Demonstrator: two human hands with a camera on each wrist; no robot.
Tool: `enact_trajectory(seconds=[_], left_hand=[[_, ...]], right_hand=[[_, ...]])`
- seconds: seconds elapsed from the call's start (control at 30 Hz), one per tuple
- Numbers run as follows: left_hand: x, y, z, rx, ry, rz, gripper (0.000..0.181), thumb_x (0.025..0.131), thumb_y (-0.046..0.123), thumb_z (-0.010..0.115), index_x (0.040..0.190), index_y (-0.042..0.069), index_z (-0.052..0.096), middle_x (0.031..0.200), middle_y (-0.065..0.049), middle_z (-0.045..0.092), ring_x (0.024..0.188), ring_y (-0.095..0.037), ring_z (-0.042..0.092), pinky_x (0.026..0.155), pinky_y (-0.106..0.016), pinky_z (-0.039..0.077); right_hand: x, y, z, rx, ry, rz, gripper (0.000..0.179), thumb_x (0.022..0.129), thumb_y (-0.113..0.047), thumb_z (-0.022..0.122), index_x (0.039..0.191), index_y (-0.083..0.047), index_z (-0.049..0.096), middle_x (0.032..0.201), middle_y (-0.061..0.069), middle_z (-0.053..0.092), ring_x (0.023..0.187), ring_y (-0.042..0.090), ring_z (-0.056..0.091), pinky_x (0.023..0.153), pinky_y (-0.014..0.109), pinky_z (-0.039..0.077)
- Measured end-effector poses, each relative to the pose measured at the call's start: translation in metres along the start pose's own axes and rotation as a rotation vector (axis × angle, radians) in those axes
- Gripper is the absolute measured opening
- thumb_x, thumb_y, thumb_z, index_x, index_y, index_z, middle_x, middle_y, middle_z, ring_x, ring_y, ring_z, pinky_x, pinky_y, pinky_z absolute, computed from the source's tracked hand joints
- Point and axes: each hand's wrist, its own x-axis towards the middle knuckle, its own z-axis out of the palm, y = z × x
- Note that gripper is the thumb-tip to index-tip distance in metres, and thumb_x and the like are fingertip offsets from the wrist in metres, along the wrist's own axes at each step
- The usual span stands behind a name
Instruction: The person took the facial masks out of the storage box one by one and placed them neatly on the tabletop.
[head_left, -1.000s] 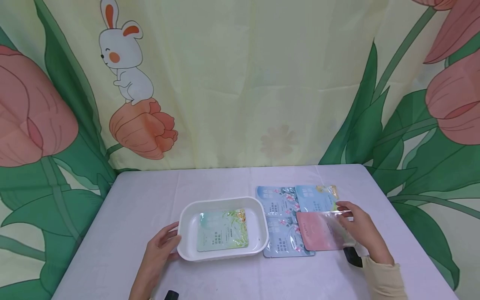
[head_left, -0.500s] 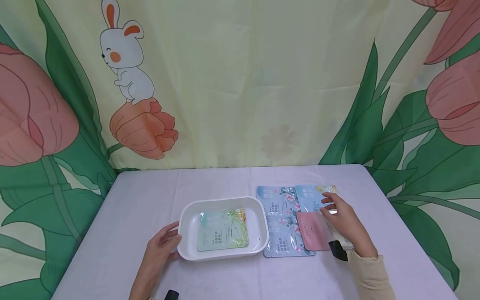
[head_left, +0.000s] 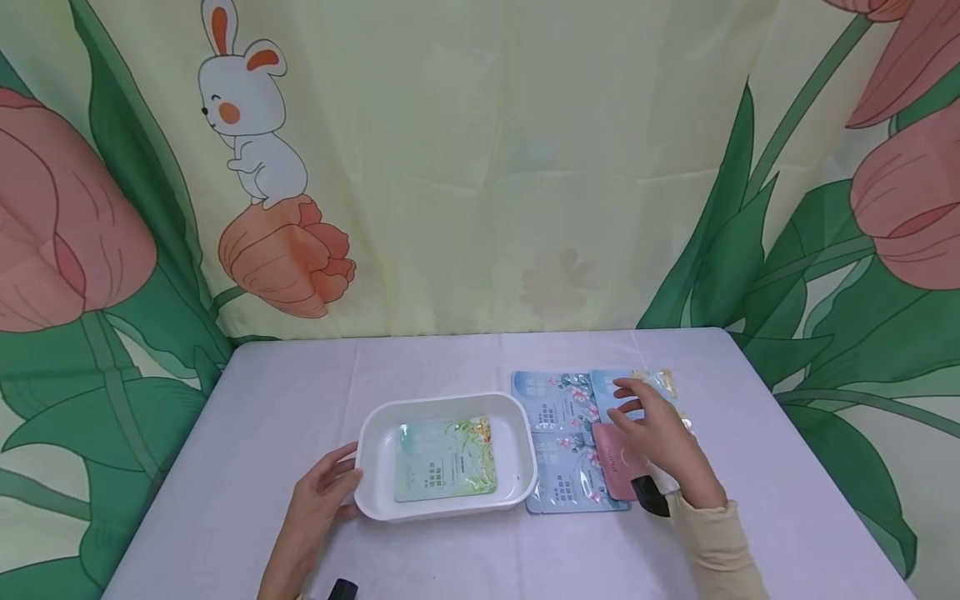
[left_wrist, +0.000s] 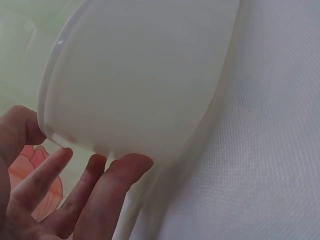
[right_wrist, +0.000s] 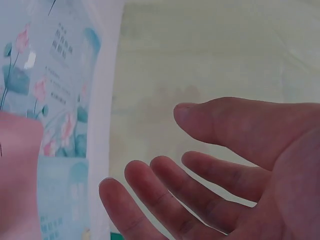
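A white plastic tray holds one pale green face mask sachet lying flat inside. My left hand is at the tray's left end, its fingertips against the outer wall and rim, as the left wrist view shows. My right hand is over the sachets on the right, with fingers spread and nothing between them. Below it lies a pink sachet, partly hidden by the hand and a black device on the wrist. A light blue sachet is behind, half covered by the fingers.
Two blue sachets with pink flowers, one at the back and one in front, lie between the tray and the pink sachet. A white cloth covers the table. Behind it hangs a curtain printed with tulips and a rabbit.
My right hand has moved left from the right edge of the pink sachet to above it, having let go of it. My left hand, the tray and the green sachet have stayed put.
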Motion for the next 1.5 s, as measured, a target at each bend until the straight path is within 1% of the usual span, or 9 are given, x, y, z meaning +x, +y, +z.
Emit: enact_trajectory(seconds=[0.33,0.63,0.9,1.03,1.2,1.27,1.5], left_hand=[[0.000,0.000,0.001,0.010,0.004,-0.010,0.053,0.091,0.025,0.070,0.141,0.021,0.053,0.136,-0.016,0.058,0.100,-0.018,0.067,0.071,-0.031,0.060],[0.000,-0.002,0.000,0.022,0.010,-0.009,0.053,0.091,0.025,0.070,0.140,0.021,0.053,0.136,-0.016,0.059,0.103,-0.018,0.067,0.070,-0.031,0.060],[0.000,-0.002,0.000,0.013,0.003,-0.003,0.052,0.091,0.024,0.070,0.141,0.021,0.053,0.136,-0.016,0.059,0.100,-0.017,0.067,0.070,-0.030,0.060],[-0.001,-0.002,0.000,0.016,0.006,0.001,0.052,0.091,0.024,0.070,0.140,0.021,0.053,0.136,-0.016,0.059,0.099,-0.017,0.066,0.070,-0.030,0.060],[0.000,-0.001,0.000,0.017,0.006,0.006,0.052,0.091,0.024,0.070,0.140,0.021,0.053,0.135,-0.016,0.059,0.100,-0.017,0.067,0.070,-0.030,0.060],[0.000,-0.001,0.000,0.016,0.005,0.008,0.051,0.091,0.024,0.070,0.140,0.021,0.054,0.135,-0.016,0.060,0.101,-0.017,0.067,0.070,-0.030,0.060],[-0.001,-0.001,0.000,0.015,0.002,0.014,0.053,0.091,0.026,0.071,0.140,0.021,0.053,0.136,-0.016,0.059,0.103,-0.017,0.067,0.070,-0.030,0.060]], right_hand=[[0.003,-0.014,0.017,0.058,-0.020,-0.068,0.050,0.096,-0.013,0.064,0.138,0.004,0.045,0.127,0.026,0.057,0.108,0.036,0.061,0.091,0.050,0.055],[0.005,-0.025,0.038,0.078,-0.017,-0.085,0.047,0.093,-0.011,0.067,0.135,0.002,0.050,0.126,0.021,0.056,0.109,0.032,0.059,0.091,0.048,0.056],[0.006,-0.038,0.053,0.103,-0.040,-0.105,0.049,0.092,-0.013,0.070,0.136,-0.001,0.052,0.127,0.019,0.056,0.110,0.031,0.059,0.093,0.049,0.055],[0.006,-0.045,0.058,0.094,-0.043,-0.115,0.050,0.092,-0.014,0.071,0.136,-0.001,0.052,0.128,0.019,0.056,0.109,0.030,0.060,0.093,0.049,0.055],[0.006,-0.053,0.066,0.087,-0.044,-0.135,0.048,0.090,-0.013,0.072,0.134,-0.002,0.054,0.124,0.016,0.059,0.107,0.028,0.061,0.090,0.046,0.056],[0.006,-0.057,0.069,0.083,-0.048,-0.131,0.048,0.090,-0.013,0.072,0.133,-0.003,0.054,0.123,0.014,0.059,0.106,0.027,0.061,0.089,0.044,0.057],[0.004,-0.069,0.077,0.101,-0.066,-0.101,0.048,0.090,-0.012,0.073,0.133,-0.004,0.055,0.126,0.014,0.059,0.106,0.026,0.061,0.091,0.045,0.056]])
